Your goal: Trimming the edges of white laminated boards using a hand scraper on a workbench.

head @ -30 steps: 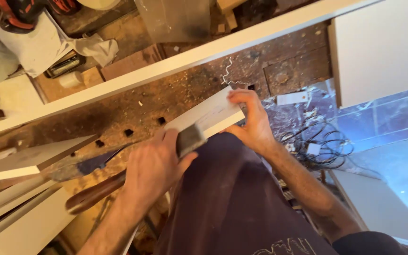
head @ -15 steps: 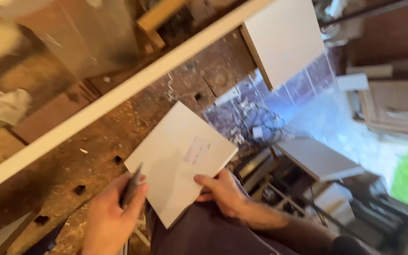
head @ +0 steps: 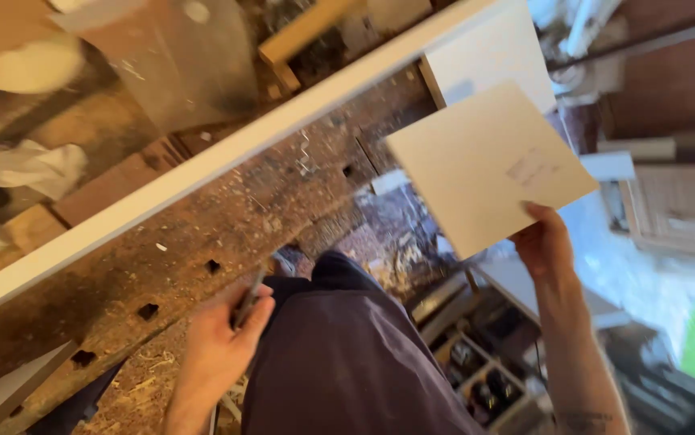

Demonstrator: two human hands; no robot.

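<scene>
My right hand [head: 542, 242] grips the lower edge of a flat square white board [head: 488, 165] and holds it up in the air to the right of the workbench [head: 202, 242]. A faint pale mark shows on the board's face. My left hand [head: 223, 346] rests at the near edge of the bench, closed around a thin dark pencil-like tool [head: 247, 300]. My body in dark purple clothing [head: 347, 362] fills the lower middle of the view.
A long white strip [head: 227, 153] lies diagonally across the worn bench, which has several square holes and sawdust. A second white panel [head: 492, 56] leans at the bench's far end. Crumpled cloth [head: 29, 169], wood scraps and clutter lie behind; shelves with tools stand lower right.
The right hand has lifted the board off my lap and swung it up and right; the left hand has let go of it and keeps the dark tool at the bench edge. The view has turned right.
</scene>
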